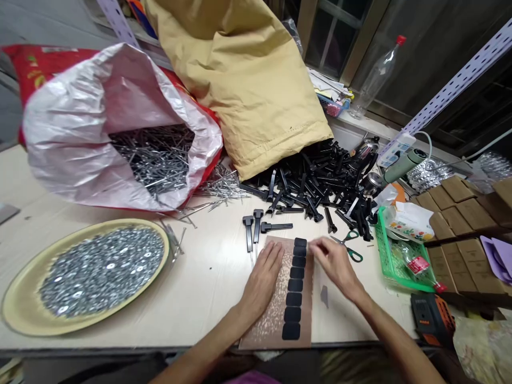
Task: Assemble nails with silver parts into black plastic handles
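Note:
A brown backing sheet [272, 325] with a pale, worn area lies at the table's front edge. Down its right side runs a column of black rounded-square pads [294, 285]. My left hand [262, 274] rests flat on the sheet's left part, fingers stretched out. At the top right edge of the sheet, my right hand [330, 261] has thumb and forefinger pinched together beside the uppermost black pad [300, 242]; whatever is between the fingertips is too small to make out. Just beyond the sheet lie black plastic T-headed pieces [248, 233], two with thin metal pins.
A pile of black plastic parts [308, 186] spills from a tan sack [272, 101]. A red-white bag [72, 133] holds metal pins. Left stands a yellow oval tray [20, 306] of washers. Green-handled scissors [354, 255], a green basket [384, 261] and a tape measure [432, 320] lie right.

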Tool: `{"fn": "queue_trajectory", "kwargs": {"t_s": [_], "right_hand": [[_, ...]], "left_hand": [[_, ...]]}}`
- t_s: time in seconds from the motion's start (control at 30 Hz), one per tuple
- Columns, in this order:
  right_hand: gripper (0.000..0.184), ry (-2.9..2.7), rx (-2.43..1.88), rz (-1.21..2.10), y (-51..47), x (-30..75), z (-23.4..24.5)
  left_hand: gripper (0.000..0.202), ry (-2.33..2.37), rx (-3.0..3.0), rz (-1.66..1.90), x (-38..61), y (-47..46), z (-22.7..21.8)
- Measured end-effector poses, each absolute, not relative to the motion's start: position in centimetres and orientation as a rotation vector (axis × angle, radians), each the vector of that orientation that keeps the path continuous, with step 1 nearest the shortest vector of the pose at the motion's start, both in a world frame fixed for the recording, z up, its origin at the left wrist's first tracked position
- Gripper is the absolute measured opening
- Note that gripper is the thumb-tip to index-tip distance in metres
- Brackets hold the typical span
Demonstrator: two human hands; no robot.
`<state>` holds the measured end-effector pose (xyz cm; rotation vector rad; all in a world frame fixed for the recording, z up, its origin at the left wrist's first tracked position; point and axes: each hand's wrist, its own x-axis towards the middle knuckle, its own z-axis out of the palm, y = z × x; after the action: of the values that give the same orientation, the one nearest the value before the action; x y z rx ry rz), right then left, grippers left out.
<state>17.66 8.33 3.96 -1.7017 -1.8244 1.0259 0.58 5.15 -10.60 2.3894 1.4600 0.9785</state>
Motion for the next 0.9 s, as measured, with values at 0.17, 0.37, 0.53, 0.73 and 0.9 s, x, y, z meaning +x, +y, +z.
{"fn": "queue_trajectory", "kwargs": {"t_s": [0.17, 0.37, 0.53, 0.73, 0.9], "right_hand": [[0.015, -2.219, -2.230, 0.829, 17.0, 16.5, 2.0], [0.018, -2.209, -2.114, 1.135, 18.8, 14.7, -1.0], [0.021, -1.891, -1.874, 1.339, 19.4, 15.8, -1.3], [0.019, -2.212, -1.913, 1.007, 19.1, 16.8, -0.3], [0.013, -2.378, -1.796, 0.742, 19.0, 14.5, -1.1]], "left_hand": [[0.074, 1.518, 2.430, 0.944, 0.9, 5.2, -10.2], [0.069, 1.536, 2.462, 0.919, 0.8, 5.1, -9.5], [0.073, 1.554, 2.435, 0.863, 0.7, 5.0, -9.2], [0.078, 1.558, 2.410, 0.862, 0.8, 4.9, -9.6], [0.074, 1.510, 2.363, 0.878, 0.6, 5.0, -9.7]]}}
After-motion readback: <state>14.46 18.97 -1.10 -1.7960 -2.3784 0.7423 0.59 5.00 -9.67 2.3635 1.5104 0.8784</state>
